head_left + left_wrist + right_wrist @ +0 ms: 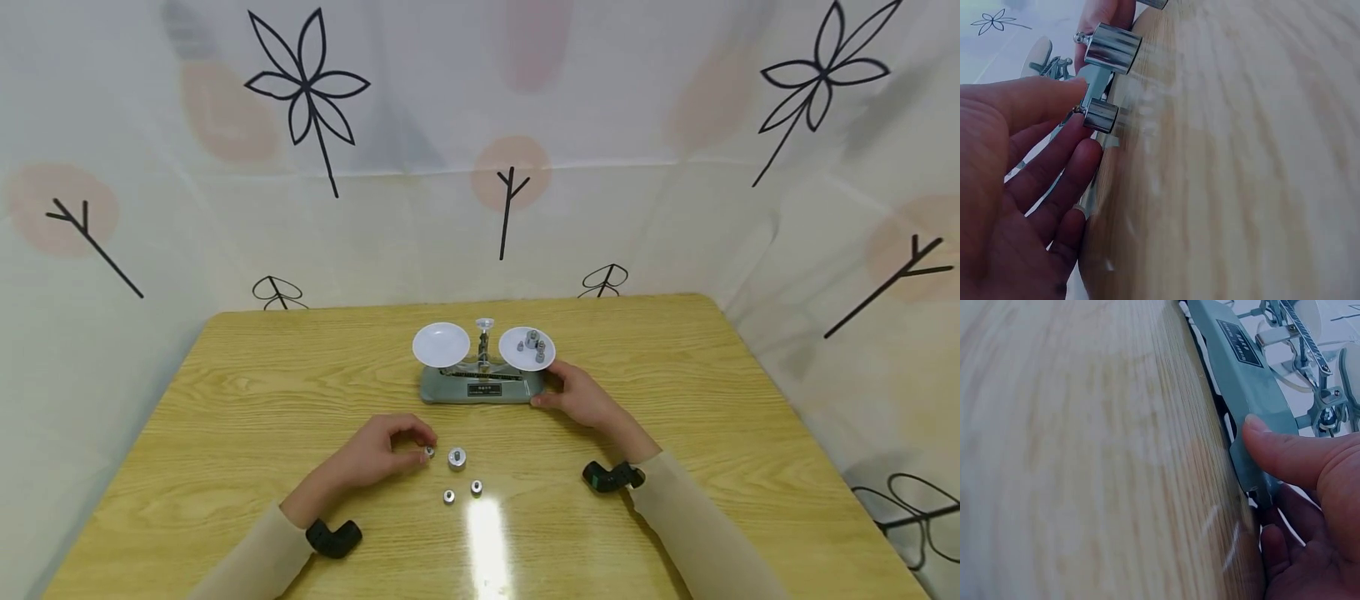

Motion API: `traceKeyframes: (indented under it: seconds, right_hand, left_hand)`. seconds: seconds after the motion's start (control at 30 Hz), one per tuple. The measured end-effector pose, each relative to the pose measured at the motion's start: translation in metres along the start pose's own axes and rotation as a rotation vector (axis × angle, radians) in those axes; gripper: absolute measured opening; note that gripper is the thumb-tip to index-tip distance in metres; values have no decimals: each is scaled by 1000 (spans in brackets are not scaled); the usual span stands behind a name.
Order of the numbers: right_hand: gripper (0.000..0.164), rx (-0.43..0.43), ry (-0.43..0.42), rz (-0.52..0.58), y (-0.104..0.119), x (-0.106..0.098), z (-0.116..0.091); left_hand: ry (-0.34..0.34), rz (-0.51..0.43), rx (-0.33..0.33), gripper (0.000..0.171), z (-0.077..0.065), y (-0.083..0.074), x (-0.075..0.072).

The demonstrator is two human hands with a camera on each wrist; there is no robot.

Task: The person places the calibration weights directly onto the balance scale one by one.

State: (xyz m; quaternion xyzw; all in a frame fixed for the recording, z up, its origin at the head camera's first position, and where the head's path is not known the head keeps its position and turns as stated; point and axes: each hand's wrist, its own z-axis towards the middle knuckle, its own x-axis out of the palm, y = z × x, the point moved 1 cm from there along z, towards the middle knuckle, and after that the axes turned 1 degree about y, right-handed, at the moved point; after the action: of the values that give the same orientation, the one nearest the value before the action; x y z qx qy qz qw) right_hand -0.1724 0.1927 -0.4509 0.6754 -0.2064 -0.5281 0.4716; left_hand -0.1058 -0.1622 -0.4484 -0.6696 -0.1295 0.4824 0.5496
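Two beige fabric sleeves point(697, 521) are cut off at the lower frame edge. Left hand point(375, 450): grip pinching the top of a small silver cylindrical weight point(1102, 116), near a larger silver weight point(457, 460). Right hand point(583, 398): grip around the right end of the grey-green metal balance point(442, 388); rear fingers partly hidden. Yellow wooden tabletop point(262, 383) extends past both hands toward its side edges.

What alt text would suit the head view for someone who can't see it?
A person's left hand pinches a small metal weight at a wood-grain table while the right hand grips the right end of a balance scale. More weights sit on its white right pan; three others stand near the left hand.
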Motion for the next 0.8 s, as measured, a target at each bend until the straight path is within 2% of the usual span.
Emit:
traceKeyframes:
  seconds: [0.17, 0.33, 0.8]
  right_hand:
    - [70, 2, 1, 1, -1, 0, 0]
    - [70, 3, 2, -3, 0, 0, 0]
    - [69, -10, -4, -9, 3, 1, -3]
  left_hand:
    - [12, -19, 8, 20, 0, 1, 1]
    - [11, -9, 49, 20, 0, 4, 3]
    - [-7, 19, 6, 17, 1, -2, 4]
